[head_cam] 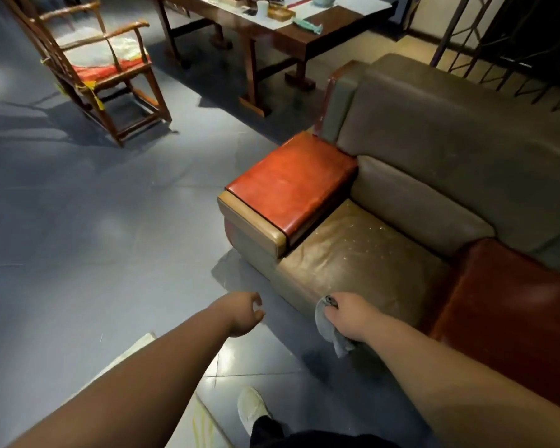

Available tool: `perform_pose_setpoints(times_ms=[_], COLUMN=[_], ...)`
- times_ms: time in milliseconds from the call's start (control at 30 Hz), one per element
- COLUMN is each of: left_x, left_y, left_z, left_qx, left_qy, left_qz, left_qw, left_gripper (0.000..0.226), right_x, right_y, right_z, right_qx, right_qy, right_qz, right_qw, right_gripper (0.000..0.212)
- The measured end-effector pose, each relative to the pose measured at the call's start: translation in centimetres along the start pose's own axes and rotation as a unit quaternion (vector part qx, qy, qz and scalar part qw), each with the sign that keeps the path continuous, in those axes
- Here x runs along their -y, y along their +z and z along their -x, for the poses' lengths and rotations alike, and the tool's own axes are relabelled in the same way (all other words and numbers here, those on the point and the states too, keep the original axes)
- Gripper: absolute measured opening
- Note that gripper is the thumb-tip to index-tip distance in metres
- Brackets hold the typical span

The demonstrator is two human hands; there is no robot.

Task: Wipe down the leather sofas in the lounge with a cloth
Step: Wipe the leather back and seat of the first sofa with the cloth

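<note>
Gripping a grey cloth (332,331) in the right hand (349,316), fingers curled round its upper end, the rest hanging down below the wrist, just in front of the near edge of the sofa seat

Reaching forward with the left hand (244,313), holding nothing, fingers loosely curled, hovering over the blue-grey floor (94,237) to the left of the sofa's near corner

Lying right of both hands, the leather sofa (434,140): olive-brown seat cushion (362,263) nearest the cloth, speckled with pale flecks toward its far side; red leather armrest top (291,185) capping the left arm; a dark red cushion (511,305) taking up the seat further right; tall olive back cushions rising behind

Standing on the near floor, a pale shoe (251,407) below a dark trouser leg, between the two forearms; a pale mat edge (136,347) showing under the left forearm

Sitting far left, a wooden armchair (94,66) carrying a red and white cushion, yellow ties hanging at its seat frame

Standing far centre, a dark wooden table (304,30) bearing a white cup (262,9), a small box, a bowl and a teal object, too small to tell further

Rising at far right behind the sofa, dark metal railings (514,43)
</note>
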State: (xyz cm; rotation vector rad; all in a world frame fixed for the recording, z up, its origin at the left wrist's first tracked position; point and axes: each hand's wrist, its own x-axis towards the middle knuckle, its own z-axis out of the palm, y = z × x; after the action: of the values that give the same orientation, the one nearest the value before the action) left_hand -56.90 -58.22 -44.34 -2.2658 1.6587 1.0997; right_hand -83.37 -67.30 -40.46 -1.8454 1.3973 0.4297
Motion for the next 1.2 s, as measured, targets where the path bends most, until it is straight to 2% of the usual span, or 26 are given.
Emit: perform_pose_setpoints(times_ms=[200,267,333,400,533,733,967,1100,1200], left_x=[-0.1,-0.5,-1.0,-1.3,-2.0,-2.3,-1.6,-1.7,-1.8], left_y=[-5.2,-5.5,-5.4,-5.5,-6.9,-9.4,-8.6,-8.4,-8.9], left_z=[-6.1,-7.4,-8.6,-9.9,-13.5,-20.2,-29.7,-35.9,-41.5], left_qx=[-0.013,0.003,0.027,0.041,0.036,0.055,0.053,0.033,-0.006], left_qy=[0.037,0.048,0.055,0.066,0.086,0.074,0.082,0.149,0.23], left_qz=[-0.006,-0.01,-0.02,-0.064,-0.182,-0.202,-0.25,-0.261,-0.268], left_qw=[0.999,0.999,0.998,0.995,0.979,0.975,0.963,0.953,0.935], left_gripper=[0.045,0.044,0.042,0.044,0.045,0.047,0.045,0.041,0.045], right_x=[2.3,2.2,2.2,2.0,1.4,0.1,-2.4,-3.1,-3.0], right_y=[0.6,0.7,0.4,-0.1,-1.1,-2.0,-0.6,-0.3,-0.2], right_z=[-4.6,-6.0,-7.3,-8.7,-12.4,-20.4,-30.1,-34.7,-37.7], right_qx=[0.001,-0.002,-0.009,-0.008,0.013,0.045,0.035,0.011,-0.045], right_qy=[0.026,0.024,0.037,0.048,0.064,0.1,0.143,0.171,0.17], right_qz=[-0.031,-0.043,-0.064,-0.092,-0.132,-0.195,-0.246,-0.259,-0.235], right_qw=[0.999,0.999,0.997,0.995,0.989,0.975,0.958,0.951,0.956], right_gripper=[0.03,0.023,0.031,0.032,0.021,0.03,0.026,0.032,0.037])
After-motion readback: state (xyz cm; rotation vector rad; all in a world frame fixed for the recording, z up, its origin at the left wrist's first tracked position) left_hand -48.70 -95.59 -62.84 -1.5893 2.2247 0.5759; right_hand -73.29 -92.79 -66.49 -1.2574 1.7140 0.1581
